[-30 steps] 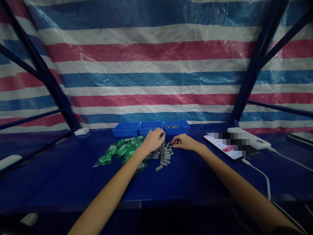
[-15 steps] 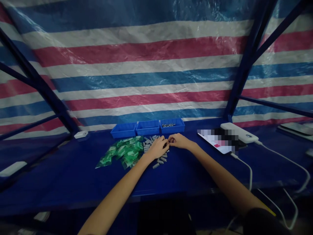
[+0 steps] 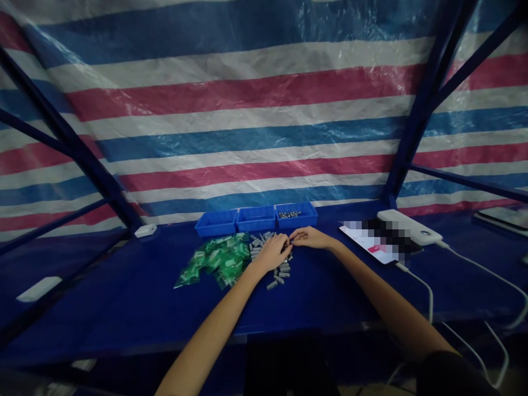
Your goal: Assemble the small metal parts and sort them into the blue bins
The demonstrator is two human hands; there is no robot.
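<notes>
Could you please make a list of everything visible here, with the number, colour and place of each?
Table: one, blue, across the view
Striped sheet: one, red, white and blue, behind table
Frame bars: several, dark blue, both sides
Bins: three, blue, row at table's back
Tiny parts: many, silvery, rightmost bin
Packets: pile, green in clear plastic, before bins
Metal cylinders: many, grey, right of packets
Phone: one, light screen, right
Power bank: one, white, beyond phone
Cables: count unclear, white, right
Small box: one, white, left
Flat case: one, white, left edge
Flat device: one, pale and dark, right edge
Sleeve: one, black, right arm
Left hand: one, bare, over metal cylinders
Right hand: one, bare, beside left hand; grip unclear
</notes>
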